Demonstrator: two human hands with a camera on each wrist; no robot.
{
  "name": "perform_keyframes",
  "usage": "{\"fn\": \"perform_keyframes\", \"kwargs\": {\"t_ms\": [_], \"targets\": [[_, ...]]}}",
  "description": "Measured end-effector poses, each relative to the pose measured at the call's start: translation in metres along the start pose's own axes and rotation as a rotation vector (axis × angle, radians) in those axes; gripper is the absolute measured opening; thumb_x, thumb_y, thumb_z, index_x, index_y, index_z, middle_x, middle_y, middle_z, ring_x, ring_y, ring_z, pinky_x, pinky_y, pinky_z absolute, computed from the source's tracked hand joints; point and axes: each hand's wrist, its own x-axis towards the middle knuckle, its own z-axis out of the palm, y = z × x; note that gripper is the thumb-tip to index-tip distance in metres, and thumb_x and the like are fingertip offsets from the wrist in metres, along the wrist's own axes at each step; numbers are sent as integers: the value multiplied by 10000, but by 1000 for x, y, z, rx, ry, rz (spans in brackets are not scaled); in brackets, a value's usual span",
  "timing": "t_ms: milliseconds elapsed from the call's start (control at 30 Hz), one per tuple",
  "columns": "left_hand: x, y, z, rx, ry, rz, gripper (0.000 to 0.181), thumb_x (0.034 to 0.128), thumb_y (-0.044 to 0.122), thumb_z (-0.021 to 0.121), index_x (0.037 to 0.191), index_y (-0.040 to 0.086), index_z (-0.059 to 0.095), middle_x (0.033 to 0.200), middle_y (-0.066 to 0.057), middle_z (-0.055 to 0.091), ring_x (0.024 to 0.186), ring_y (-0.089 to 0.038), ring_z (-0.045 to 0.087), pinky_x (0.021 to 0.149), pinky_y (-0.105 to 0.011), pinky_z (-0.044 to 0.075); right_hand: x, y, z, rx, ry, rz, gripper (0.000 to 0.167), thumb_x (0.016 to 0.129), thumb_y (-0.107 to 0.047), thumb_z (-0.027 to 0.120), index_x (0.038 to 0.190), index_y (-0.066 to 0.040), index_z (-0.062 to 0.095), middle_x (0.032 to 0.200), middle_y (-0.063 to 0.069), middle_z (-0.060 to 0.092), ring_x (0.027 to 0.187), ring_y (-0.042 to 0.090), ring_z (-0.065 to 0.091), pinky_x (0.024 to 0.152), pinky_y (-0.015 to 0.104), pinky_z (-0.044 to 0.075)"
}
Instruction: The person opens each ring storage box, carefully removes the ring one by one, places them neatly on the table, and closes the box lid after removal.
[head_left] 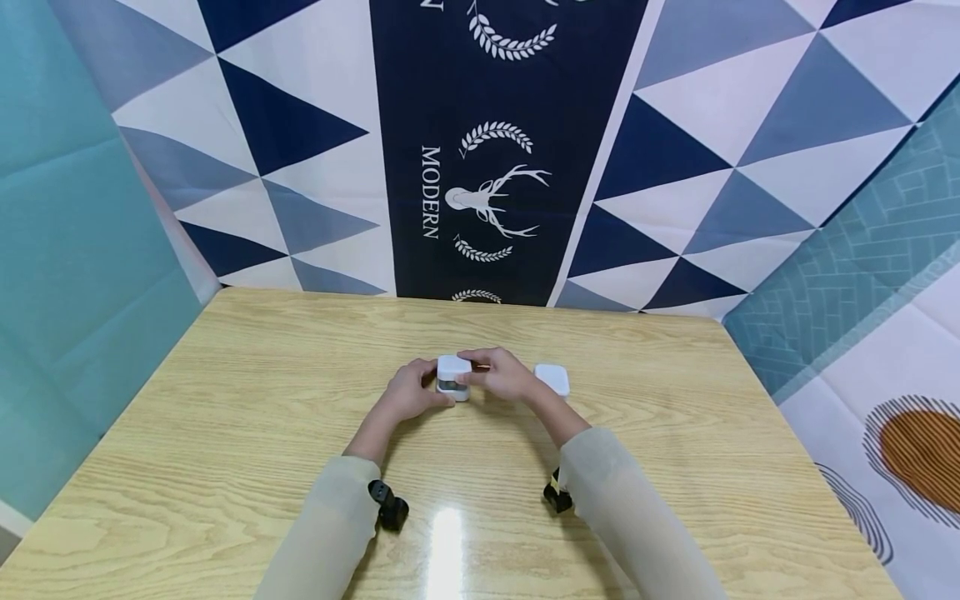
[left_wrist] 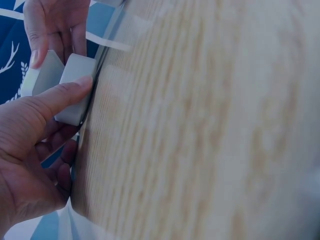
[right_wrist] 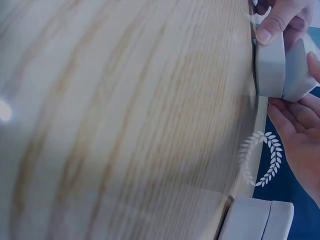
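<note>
A small white rounded-square case stands on the wooden table, its upper half tilted away from the lower half. A dark gap shows between the halves from above. My left hand grips the lower half from the left, with the thumb across its near side. From the right, my right hand pinches the upper half between thumb and fingers. What lies inside the case is hidden. Just beyond my right hand sits a second white case, whose halves meet along a seam in the right wrist view.
The light wood table extends around both hands and ends at a patterned cloth behind. Teal cloth hangs on the left side. Black wrist cameras sit at both sleeves, low over the table.
</note>
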Motion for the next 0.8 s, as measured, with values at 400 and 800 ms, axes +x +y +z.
{"fn": "perform_keyframes", "kwargs": {"t_ms": [400,800], "targets": [[0,-1,0,-12,3,6,700,744,230,795,1349,44,496,1213,-129,577,1210,-291,501,1038,-439,385,1,0,-1,5,-1,1,513,878,-291,643,1325,-66,530,1322,116,564,1232,237,516,1034,404,402],[1,-1,0,-8,3,5,707,746,237,793,1354,41,488,1236,-132,569,1226,-296,491,1044,-445,377,1,0,-1,-1,-4,8,513,880,-296,640,1330,-77,527,1326,111,562,1236,234,514,1037,401,400]]}}
